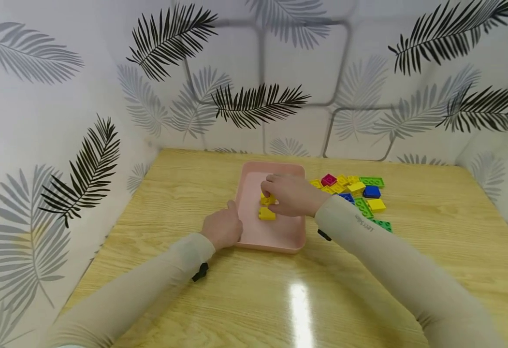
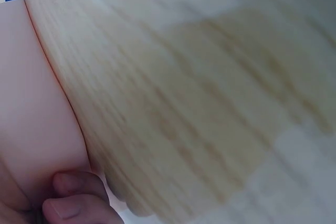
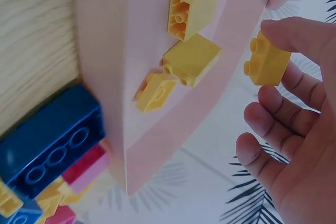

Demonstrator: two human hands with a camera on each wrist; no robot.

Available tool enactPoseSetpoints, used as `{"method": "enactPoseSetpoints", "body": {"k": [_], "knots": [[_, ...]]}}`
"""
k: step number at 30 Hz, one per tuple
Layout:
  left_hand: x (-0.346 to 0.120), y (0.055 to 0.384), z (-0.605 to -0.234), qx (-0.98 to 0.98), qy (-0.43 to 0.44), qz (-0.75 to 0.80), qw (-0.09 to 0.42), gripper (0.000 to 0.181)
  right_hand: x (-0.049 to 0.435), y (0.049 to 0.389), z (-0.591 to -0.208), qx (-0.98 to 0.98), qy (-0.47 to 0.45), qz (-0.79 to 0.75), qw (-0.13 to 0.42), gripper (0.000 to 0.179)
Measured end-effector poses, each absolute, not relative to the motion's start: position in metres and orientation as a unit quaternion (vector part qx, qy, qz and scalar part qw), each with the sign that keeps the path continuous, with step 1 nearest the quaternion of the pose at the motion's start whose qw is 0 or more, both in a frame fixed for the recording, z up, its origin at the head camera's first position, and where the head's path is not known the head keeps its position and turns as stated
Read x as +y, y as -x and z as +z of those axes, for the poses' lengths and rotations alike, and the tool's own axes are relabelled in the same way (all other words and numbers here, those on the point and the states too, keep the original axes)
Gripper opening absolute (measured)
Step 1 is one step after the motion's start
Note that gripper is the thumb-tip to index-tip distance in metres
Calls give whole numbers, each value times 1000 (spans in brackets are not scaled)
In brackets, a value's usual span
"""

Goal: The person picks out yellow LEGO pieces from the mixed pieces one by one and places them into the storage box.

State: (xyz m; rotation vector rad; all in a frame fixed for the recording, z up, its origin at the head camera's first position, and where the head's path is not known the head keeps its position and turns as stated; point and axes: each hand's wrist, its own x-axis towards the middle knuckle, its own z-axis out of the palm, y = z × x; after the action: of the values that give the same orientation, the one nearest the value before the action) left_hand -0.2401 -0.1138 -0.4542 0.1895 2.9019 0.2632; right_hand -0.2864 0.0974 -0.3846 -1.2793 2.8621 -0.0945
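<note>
A shallow pink tray [image 1: 275, 243] lies on the wooden table. My left hand [image 1: 222, 228] grips its left side; in the left wrist view the curled fingers [image 2: 79, 208] meet the tray wall. Above the tray, my right hand [image 1: 292, 194] pinches a yellow toy brick [image 3: 269, 62] between thumb and forefinger, the other fingers loosely bent. Inside the tray, the right wrist view shows one yellow brick [image 3: 198, 8] on its side, a second yellow brick [image 3: 193, 59] touching it, and a smaller yellow brick [image 3: 156, 93] beside them.
Right of the tray lies a pile of toy bricks: a red brick [image 1: 329, 180], a blue brick [image 1: 371, 192], a green brick [image 1: 364, 208], several yellow ones. The right sleeve [image 1: 354, 227] overlaps part of the pile. A leaf-patterned wall [image 1: 236, 135] stands behind the table.
</note>
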Motion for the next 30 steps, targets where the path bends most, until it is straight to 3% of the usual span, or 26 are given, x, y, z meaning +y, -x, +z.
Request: {"method": "enactPoseSetpoints", "body": {"k": [10, 17, 30], "knots": [[-114, 239, -457, 989, -81, 80, 92, 52, 72, 302, -387, 910, 412, -35, 36, 18], [-115, 241, -458, 989, -79, 87, 92, 43, 59, 307, -391, 909, 412, -37, 44, 11], [-116, 240, -458, 989, -82, 91, 87, 41, 56, 305, -392, 911, 406, -31, 63, 20]]}}
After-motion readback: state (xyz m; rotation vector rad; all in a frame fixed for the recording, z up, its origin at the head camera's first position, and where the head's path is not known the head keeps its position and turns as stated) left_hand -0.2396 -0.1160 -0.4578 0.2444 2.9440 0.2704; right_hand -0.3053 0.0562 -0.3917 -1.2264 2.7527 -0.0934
